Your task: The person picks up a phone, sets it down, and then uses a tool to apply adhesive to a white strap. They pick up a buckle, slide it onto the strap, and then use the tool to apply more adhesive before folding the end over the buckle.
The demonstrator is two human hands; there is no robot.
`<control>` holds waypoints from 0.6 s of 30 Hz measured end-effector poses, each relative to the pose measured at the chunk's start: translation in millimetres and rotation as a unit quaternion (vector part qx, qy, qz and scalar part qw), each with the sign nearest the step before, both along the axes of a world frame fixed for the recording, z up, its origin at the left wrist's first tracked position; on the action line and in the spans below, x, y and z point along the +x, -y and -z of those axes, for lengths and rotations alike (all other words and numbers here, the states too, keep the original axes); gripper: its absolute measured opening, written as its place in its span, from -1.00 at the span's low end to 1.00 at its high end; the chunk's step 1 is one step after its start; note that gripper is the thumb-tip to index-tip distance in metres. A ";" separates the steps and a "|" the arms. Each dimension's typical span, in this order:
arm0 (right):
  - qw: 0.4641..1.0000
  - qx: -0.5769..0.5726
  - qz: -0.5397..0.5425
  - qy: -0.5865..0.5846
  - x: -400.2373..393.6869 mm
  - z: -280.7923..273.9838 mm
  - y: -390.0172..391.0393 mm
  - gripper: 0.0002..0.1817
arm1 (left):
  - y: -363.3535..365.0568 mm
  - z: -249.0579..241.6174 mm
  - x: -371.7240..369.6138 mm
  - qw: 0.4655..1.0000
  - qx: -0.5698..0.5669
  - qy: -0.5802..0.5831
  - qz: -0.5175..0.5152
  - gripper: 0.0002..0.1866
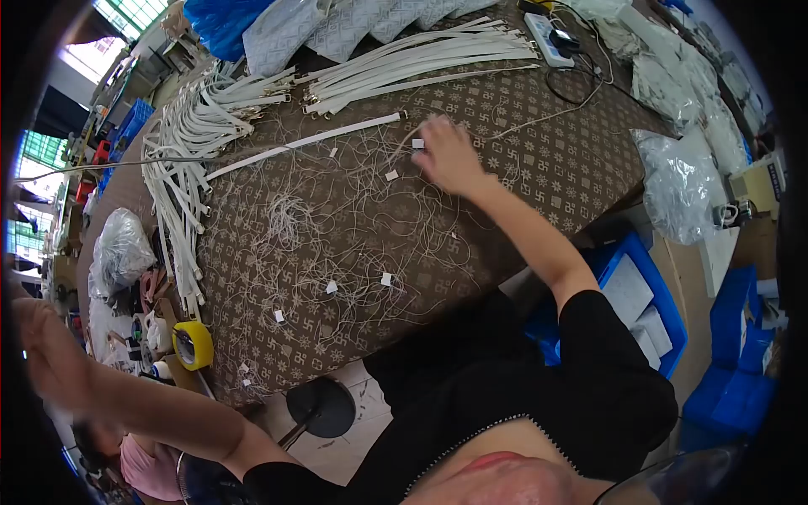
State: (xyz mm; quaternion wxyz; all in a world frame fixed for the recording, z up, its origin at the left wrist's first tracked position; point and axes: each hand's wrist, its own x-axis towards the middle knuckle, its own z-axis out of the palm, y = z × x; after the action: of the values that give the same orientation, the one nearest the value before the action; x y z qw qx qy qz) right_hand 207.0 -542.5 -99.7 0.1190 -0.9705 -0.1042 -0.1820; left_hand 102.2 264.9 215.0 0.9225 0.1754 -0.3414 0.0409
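Left hand [38, 337] raised off the tabletop [539, 160] at far left, blurred, can't tell how open, holds nothing I can see. Yellow tape roll [193, 345] sits near it at the tabletop edge. Loose white strings [295, 219] cover the middle. Right hand [446, 154] reaches across, fingers pinched narrow on a small white tag [417, 143] among the strings. No readable writing.

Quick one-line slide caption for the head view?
Right hand reaches to a small white tag among loose threads on the patterned table; left hand raised off to the side, blurred.
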 end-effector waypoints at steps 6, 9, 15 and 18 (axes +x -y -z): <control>0.942 0.059 0.297 -0.149 57.3 21.2 79.7 -0.15 | 111.3 -1.9 15.8 1.000 0.021 0.008 -0.014 -0.76; 0.987 -0.061 0.146 -0.031 18.4 30.1 -22.5 -0.18 | 183.7 1.9 27.7 0.998 0.029 -0.005 -0.050 -0.76; 0.871 0.054 -0.446 -0.200 -77.7 -7.8 -267.9 -0.29 | 251.7 12.3 49.4 0.997 0.034 -0.022 -0.064 -0.76; 0.785 0.223 -0.522 -0.246 -122.6 -12.6 -294.7 -0.33 | 239.2 18.2 33.6 0.997 0.035 -0.045 -0.057 -0.75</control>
State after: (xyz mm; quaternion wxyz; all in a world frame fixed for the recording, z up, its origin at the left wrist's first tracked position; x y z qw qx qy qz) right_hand 84.4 -247.8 -87.1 0.4308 -0.7260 -0.5188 0.1350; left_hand 135.8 25.7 196.7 0.9264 0.2283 -0.2901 0.0740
